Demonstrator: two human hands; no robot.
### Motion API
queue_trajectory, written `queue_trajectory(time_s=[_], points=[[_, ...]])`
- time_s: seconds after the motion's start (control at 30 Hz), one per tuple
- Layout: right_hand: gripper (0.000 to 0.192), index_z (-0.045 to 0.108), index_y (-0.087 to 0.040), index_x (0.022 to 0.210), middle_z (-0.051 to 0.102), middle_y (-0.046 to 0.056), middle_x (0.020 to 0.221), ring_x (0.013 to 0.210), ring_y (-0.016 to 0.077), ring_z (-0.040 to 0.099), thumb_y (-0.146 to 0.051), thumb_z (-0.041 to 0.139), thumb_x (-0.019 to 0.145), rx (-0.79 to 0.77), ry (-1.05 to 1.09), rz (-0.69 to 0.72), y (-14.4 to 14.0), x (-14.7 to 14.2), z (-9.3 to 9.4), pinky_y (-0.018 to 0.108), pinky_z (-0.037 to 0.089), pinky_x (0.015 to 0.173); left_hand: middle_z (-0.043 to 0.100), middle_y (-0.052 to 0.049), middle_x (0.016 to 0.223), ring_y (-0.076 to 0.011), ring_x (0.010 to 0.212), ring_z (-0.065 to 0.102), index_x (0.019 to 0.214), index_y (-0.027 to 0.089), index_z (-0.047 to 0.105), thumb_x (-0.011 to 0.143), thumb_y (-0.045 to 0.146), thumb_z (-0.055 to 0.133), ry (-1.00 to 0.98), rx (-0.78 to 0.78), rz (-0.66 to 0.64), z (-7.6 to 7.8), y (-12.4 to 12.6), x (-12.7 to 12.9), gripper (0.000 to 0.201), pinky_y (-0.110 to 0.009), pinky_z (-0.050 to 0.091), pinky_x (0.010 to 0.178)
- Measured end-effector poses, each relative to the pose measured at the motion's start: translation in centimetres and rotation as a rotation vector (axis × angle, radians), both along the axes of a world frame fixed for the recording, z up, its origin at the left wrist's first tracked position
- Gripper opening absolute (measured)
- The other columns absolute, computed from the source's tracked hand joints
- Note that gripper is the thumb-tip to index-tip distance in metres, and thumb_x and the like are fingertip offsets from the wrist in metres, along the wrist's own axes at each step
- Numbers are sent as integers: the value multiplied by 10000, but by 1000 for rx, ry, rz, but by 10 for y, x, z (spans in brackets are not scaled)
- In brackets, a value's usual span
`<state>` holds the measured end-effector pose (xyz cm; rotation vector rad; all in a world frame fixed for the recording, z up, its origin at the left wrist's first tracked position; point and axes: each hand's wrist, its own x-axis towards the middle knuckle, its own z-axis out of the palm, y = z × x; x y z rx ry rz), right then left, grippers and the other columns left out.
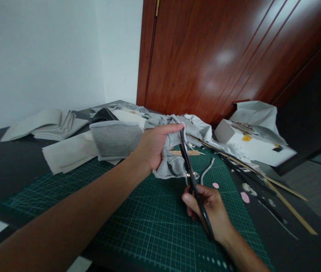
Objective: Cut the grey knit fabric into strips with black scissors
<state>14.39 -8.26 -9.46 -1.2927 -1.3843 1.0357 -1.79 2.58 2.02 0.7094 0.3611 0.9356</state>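
Observation:
My left hand grips a bunched piece of grey knit fabric and holds it up over the green cutting mat. In my right hand is a pair of long black scissors. Their blade tips reach the upper right edge of the fabric, close to my left thumb. Whether the blades are apart or together I cannot tell. Under the fabric a wooden ruler lies partly hidden. A grey cord rests on the mat beside the scissors.
Behind the hands lie a grey fabric panel, folded pale cloth and more heaped fabric. At the right are a white box, long wooden sticks and pink scraps. A wall and a wooden door stand behind the table.

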Motion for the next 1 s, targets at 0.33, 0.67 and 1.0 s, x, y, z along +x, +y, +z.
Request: queue_trajectory(time_s=[0.33, 0.67, 1.0], points=[[448, 596, -178, 659, 524, -44, 464, 391, 87, 431, -559, 768, 821, -7, -36, -38, 0, -3, 0, 179, 322, 381, 659, -50, 595, -176, 485, 625, 789, 128, 655, 849, 195, 636, 5, -26, -21, 3, -2, 1, 92, -304, 549, 533], [432, 633, -175, 689, 526, -53, 433, 360, 82, 434, -561, 779, 816, -9, -33, -80, 1, -5, -4, 169, 319, 358, 569, 8, 486, -156, 387, 534, 793, 149, 656, 820, 221, 668, 28, 16, 7, 1, -3, 0, 78, -313, 529, 483], [448, 646, -175, 688, 526, -55, 422, 349, 80, 434, -586, 780, 806, -20, -27, -94, 0, -4, -7, 166, 318, 352, 722, -69, 729, -189, 572, 667, 828, 124, 672, 764, 185, 707, -5, 28, 48, 1, -2, 1, 95, -337, 567, 624]])
